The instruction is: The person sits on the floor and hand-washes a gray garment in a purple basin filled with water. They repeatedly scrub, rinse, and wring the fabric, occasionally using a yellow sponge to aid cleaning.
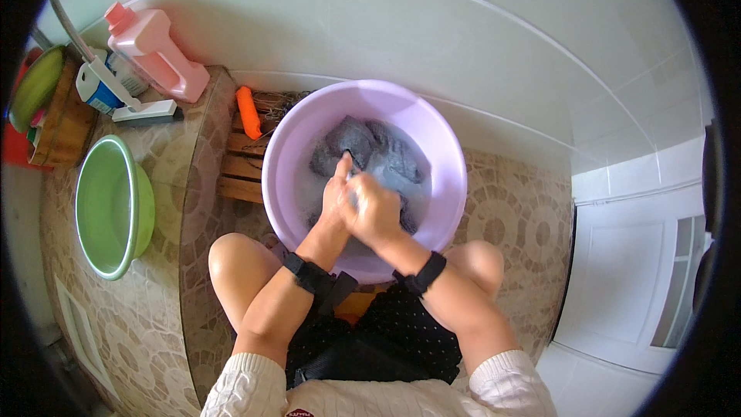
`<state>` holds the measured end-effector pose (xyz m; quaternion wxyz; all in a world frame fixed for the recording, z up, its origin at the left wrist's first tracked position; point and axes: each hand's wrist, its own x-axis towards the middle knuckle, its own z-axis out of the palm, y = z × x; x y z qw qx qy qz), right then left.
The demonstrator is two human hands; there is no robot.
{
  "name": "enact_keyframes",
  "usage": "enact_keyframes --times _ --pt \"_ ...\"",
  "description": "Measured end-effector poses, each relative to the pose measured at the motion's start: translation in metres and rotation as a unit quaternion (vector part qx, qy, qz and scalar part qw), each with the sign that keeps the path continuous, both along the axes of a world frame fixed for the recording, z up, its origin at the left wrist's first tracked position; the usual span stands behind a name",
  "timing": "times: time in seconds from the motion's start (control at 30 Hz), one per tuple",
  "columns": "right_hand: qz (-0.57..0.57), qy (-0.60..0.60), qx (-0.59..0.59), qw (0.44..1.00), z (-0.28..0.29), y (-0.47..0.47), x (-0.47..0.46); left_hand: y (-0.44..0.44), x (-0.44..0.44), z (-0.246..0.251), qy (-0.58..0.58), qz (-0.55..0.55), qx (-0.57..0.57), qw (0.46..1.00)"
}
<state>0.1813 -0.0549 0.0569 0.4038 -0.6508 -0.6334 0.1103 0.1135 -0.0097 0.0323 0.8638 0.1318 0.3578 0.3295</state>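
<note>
A light purple plastic basin (446,156) stands before me between my knees, with grey wet cloth (350,136) in cloudy, sudsy water. My left hand (334,197) and my right hand (375,205) are pressed together above the water, near the basin's middle. A small bit of grey, seemingly wet cloth, shows between them, and the fingers of both hands are closed around it. One finger of the left hand points away from me. The right hand is blurred, and most of what lies between the palms is hidden. Both wrists wear black straps.
On the tiled ledge at left are a green basin (142,208), a pink bottle (168,58), a white-handled squeegee or brush (147,111), a white bottle (92,84) and a wooden bucket (61,130). An orange object (248,113) lies on a wooden slatted rack (240,167). A white door (622,278) is at right.
</note>
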Motion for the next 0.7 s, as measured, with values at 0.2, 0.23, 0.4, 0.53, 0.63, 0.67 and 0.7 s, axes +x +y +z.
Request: enact_keyframes --times 0.2,0.23,0.4,0.53,0.63,0.67,0.7 --pt "-0.136 0.033 -0.136 0.981 -0.024 0.019 0.015 -0.016 0.015 -0.014 0.162 0.01 0.0 0.987" --pt "-0.083 0.027 -0.113 0.99 -0.025 0.015 0.012 -0.013 0.012 -0.018 0.11 0.021 0.025 0.993" --pt "-0.113 0.067 -0.17 0.977 -0.031 0.013 0.025 -0.012 0.01 -0.006 0.164 0.003 -0.05 0.985" --pt "-0.142 0.132 -0.144 0.97 -0.017 0.015 0.055 0.003 -0.001 0.033 0.188 -0.014 0.213 0.959" --pt "-0.089 0.315 -0.016 0.945 0.001 0.003 0.079 0.03 -0.029 0.041 0.223 0.033 0.416 0.881" --pt "-0.055 0.26 0.043 0.963 0.005 -0.003 0.085 0.035 -0.038 0.037 0.206 0.02 0.45 0.869" --pt "-0.03 0.277 -0.053 0.959 0.008 -0.01 0.09 0.039 -0.046 0.032 0.195 0.011 0.483 0.853"
